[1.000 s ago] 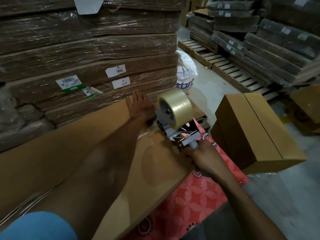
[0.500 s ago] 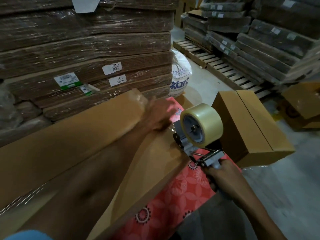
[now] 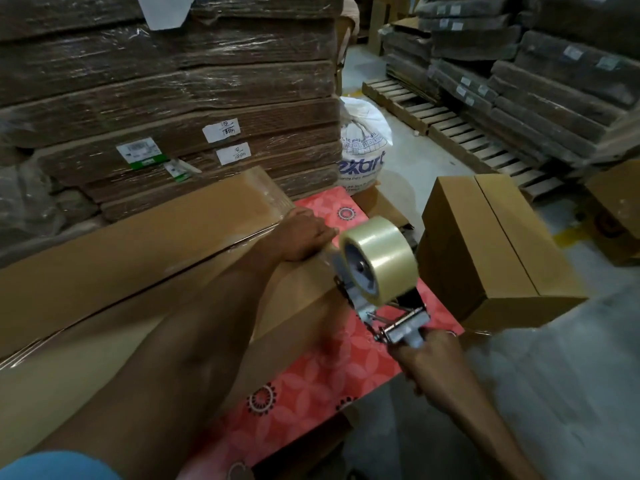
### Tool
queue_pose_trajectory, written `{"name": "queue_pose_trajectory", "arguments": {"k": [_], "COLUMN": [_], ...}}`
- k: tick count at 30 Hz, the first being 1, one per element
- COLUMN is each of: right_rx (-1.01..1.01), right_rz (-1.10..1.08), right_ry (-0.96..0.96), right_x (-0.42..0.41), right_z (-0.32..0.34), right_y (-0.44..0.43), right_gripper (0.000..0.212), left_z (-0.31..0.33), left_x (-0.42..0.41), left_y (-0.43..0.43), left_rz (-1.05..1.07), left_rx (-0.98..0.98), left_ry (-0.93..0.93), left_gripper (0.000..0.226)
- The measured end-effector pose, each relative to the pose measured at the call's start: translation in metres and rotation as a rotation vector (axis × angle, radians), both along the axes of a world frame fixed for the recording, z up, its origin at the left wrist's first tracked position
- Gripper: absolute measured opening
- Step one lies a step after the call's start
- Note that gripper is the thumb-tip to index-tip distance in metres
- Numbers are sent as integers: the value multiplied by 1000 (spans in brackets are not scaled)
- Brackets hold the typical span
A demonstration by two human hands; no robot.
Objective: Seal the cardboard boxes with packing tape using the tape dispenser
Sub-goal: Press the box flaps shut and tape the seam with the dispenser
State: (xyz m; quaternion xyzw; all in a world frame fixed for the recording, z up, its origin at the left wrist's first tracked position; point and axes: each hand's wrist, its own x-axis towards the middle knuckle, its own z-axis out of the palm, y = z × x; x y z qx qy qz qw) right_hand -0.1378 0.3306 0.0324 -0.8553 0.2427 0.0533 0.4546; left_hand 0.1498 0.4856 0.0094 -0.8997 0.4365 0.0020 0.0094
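Writing: white sack (image 3: 363, 147) behind the work shows blue letters "ekart"; smaller print above them is not legible. Wrapped cardboard stack (image 3: 173, 81) carries two white labels, upper (image 3: 221, 129) and lower (image 3: 233, 153), each with handwritten figures too faint to read with certainty, plus one green-edged barcode label (image 3: 138, 152)

Count: two made-up boxes near the person, one dispenser, one tape roll, two hands

Long box (image 3: 138, 244) lies on a red patterned mat (image 3: 311, 375), running from lower left to its end at centre frame. Clear tape glints on its far corner and along the top seam. Left hand (image 3: 304, 237) lies palm down on that end of the box, fingers flat and holding nothing. Right hand (image 3: 426, 355) grips the handle of the dispenser (image 3: 381, 306), fingers wrapped round it. Dispenser sits just off the box end, above the mat, tilted; whether its front touches the cardboard cannot be told. Roll (image 3: 384, 258) of clear tape is mounted on it, nearly full

Second box (image 3: 495, 244) stands on the floor to the right, apart from the dispenser, flaps closed with the seam showing. Pallets (image 3: 433, 116) lie beyond it
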Motion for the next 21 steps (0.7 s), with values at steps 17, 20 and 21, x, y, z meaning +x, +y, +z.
{"name": "queue_pose_trajectory", "arguments": {"k": [17,20,21], "right_rx": [162,148,163], "right_rz": [-88,-73,-84], "right_ry": [15,6,-14], "right_x": [-46,-47,-45], "right_z": [-28,-36,-36], "right_y": [-5,-5,-3], "right_gripper": [37,34,31], "left_z": [-2,3,3], "left_x": [-65,-71,-73], "left_y": [-10,-12,-12], "left_rz": [-183,-187,-151], "left_rx": [-146,-68,-70], "left_ry": [5,-19,-4], "left_gripper": [47,58,62]}}
